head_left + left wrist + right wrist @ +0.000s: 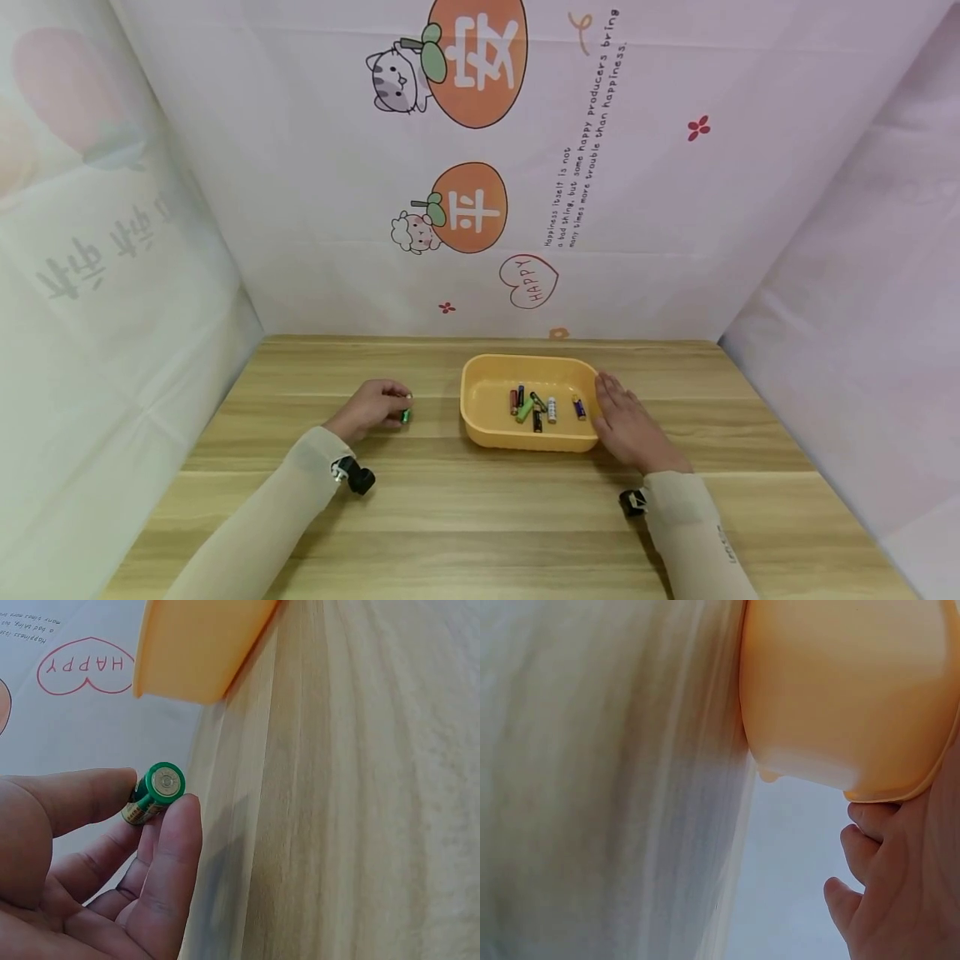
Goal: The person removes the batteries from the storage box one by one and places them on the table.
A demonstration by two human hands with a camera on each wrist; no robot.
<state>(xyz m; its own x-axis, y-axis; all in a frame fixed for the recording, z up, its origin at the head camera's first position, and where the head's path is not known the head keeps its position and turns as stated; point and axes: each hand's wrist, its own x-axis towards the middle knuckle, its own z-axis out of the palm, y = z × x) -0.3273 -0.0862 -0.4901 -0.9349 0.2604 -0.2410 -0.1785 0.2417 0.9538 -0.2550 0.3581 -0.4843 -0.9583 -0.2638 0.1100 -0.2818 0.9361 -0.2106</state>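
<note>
My left hand [372,406] pinches a green battery [166,781] between thumb and fingers, left of the yellow plastic basket [480,436]. In the left wrist view the battery's flat silver end faces the camera. My right hand [633,427] rests along the basket's right rim, its fingers fairly straight; the right wrist view shows it beside the basket's outer wall [840,690]. Several batteries lie loose inside the basket, among them a light green one [525,410], a white one [552,409] and a dark blue one [579,407] off to the right.
A wood-grain table [480,517] carries the basket near its back edge. White printed cloth [337,208] hangs behind and on both sides. Small black cameras are strapped to the left wrist [358,477] and right wrist [633,502].
</note>
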